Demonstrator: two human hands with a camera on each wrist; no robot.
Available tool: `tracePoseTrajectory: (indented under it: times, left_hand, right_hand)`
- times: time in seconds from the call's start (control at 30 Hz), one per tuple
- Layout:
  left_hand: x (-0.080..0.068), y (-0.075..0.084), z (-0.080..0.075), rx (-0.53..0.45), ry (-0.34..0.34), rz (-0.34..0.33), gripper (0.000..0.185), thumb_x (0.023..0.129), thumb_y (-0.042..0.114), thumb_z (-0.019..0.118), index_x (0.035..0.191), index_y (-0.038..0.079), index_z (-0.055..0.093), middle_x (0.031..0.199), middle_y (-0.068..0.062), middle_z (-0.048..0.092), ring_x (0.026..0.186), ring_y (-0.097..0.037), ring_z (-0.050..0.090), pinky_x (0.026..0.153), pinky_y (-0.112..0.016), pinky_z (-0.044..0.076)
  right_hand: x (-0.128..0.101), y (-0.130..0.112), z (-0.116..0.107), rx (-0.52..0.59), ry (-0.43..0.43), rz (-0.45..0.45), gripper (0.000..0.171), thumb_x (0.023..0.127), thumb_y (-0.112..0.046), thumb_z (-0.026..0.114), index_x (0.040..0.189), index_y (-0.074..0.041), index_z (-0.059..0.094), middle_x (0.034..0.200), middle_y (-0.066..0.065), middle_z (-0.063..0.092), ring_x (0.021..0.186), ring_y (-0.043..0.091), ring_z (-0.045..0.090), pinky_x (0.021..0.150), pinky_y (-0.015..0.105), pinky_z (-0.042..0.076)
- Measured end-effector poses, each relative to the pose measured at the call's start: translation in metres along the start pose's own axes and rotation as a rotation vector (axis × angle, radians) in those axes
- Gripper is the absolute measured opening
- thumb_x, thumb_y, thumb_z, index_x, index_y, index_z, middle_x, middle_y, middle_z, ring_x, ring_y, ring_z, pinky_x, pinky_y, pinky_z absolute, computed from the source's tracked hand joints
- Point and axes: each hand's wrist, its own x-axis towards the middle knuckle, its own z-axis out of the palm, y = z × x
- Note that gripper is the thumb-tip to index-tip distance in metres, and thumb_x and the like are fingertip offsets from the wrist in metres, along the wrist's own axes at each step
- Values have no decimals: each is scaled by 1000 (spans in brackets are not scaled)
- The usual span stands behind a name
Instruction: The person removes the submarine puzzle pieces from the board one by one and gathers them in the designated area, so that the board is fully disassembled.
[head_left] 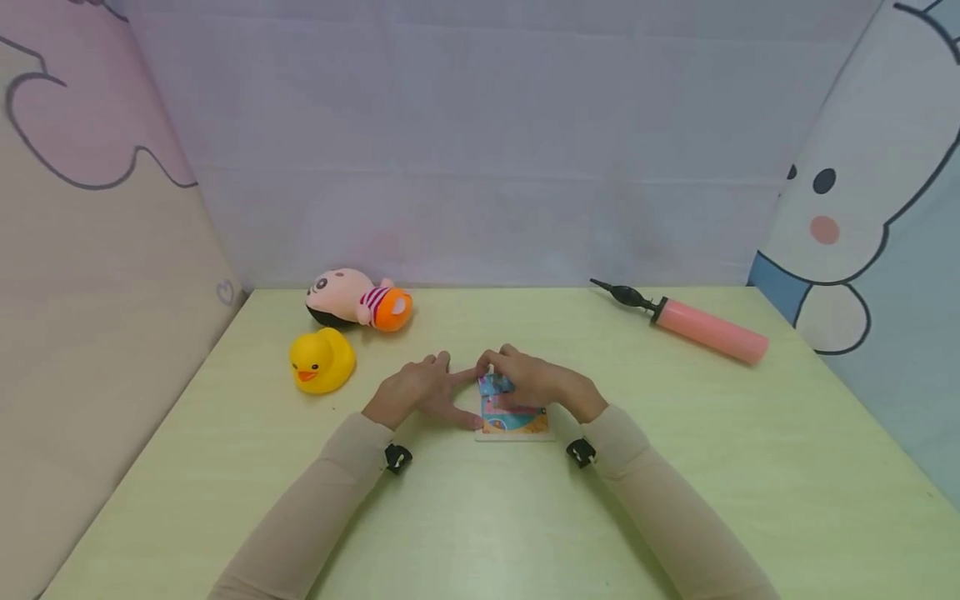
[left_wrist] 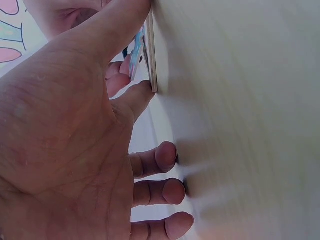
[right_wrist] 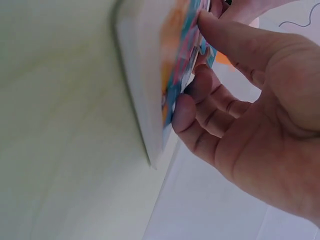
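Observation:
A small flat picture puzzle (head_left: 517, 423) with a pale border lies on the table in the head view. My left hand (head_left: 427, 390) is at its left side, thumb and index finger spread against the edge. In the left wrist view the other fingertips (left_wrist: 175, 191) rest on the table. My right hand (head_left: 536, 379) is over the puzzle and pinches a blue patterned puzzle piece (head_left: 491, 384). That piece stands tilted off the board (left_wrist: 152, 55) in the left wrist view. Right-hand fingertips (right_wrist: 184, 112) touch the printed surface; the hand hides much of the picture.
A yellow rubber duck (head_left: 324, 362) and a plush doll (head_left: 358, 300) are at the back left of the table. A pink hand pump (head_left: 708, 329) with a black nozzle lies at the back right. Cloth walls (head_left: 487, 150) enclose the table's back and sides.

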Motion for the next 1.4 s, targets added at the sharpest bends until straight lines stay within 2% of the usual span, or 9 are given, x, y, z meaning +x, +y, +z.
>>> tracePoseTrajectory:
  times: [0.1, 0.33, 0.5, 0.63, 0.93, 1.2, 1.4]
  left_hand:
    - [0, 0, 1, 2, 0, -3, 94, 80, 81, 56, 158, 44, 20, 149, -22, 35, 127, -37, 44, 93, -56, 48]
    - [1, -1, 1, 35, 20, 5, 94, 80, 82, 55, 158, 43, 22, 132, -17, 42, 110, -30, 46, 78, -45, 52]
    - [-1, 0, 0, 23, 19, 3, 93, 79, 82, 56, 158, 43, 24, 133, -17, 42, 112, -31, 46, 81, -47, 52]
    - [-1, 1, 0, 8, 13, -1, 92, 79, 82, 56, 157, 47, 21, 138, -18, 41, 118, -31, 46, 83, -49, 51]
    - [1, 1, 1, 8, 2, -12, 94, 78, 83, 55, 157, 50, 16, 146, -20, 36, 122, -33, 45, 86, -52, 51]
    - [1, 1, 2, -5, 4, -13, 94, 78, 83, 56, 157, 50, 15, 150, -21, 33, 125, -36, 44, 89, -55, 50]
    - [3, 1, 2, -12, 9, 0, 93, 79, 81, 58, 157, 49, 18, 144, -21, 37, 120, -34, 46, 85, -51, 52]
  right_hand:
    - [0, 2, 2, -16, 30, -46, 40, 95, -10, 70, 131, -13, 52, 115, 11, 49, 101, 23, 52, 91, 40, 48]
    - [2, 3, -1, -50, 176, -129, 20, 97, -1, 63, 115, -9, 64, 98, 7, 62, 87, 19, 58, 79, 34, 50]
    - [3, 4, -5, -24, 206, -163, 15, 96, -1, 64, 109, -8, 66, 92, 3, 64, 80, 15, 58, 74, 31, 50]
    - [-1, 9, -9, -12, 222, -182, 13, 96, -1, 63, 107, -7, 65, 91, 3, 65, 78, 15, 57, 72, 31, 49]
    - [-18, 20, -21, 64, 201, -98, 6, 95, -2, 64, 96, -6, 60, 87, 2, 62, 71, 14, 53, 67, 29, 46]
    - [-28, 31, -29, 75, 207, -24, 12, 90, -5, 72, 85, -11, 63, 83, -2, 64, 77, 14, 60, 70, 30, 49]
    - [-36, 38, -33, 80, 226, 42, 16, 85, -7, 76, 81, -10, 61, 76, -1, 58, 73, 15, 53, 68, 31, 44]
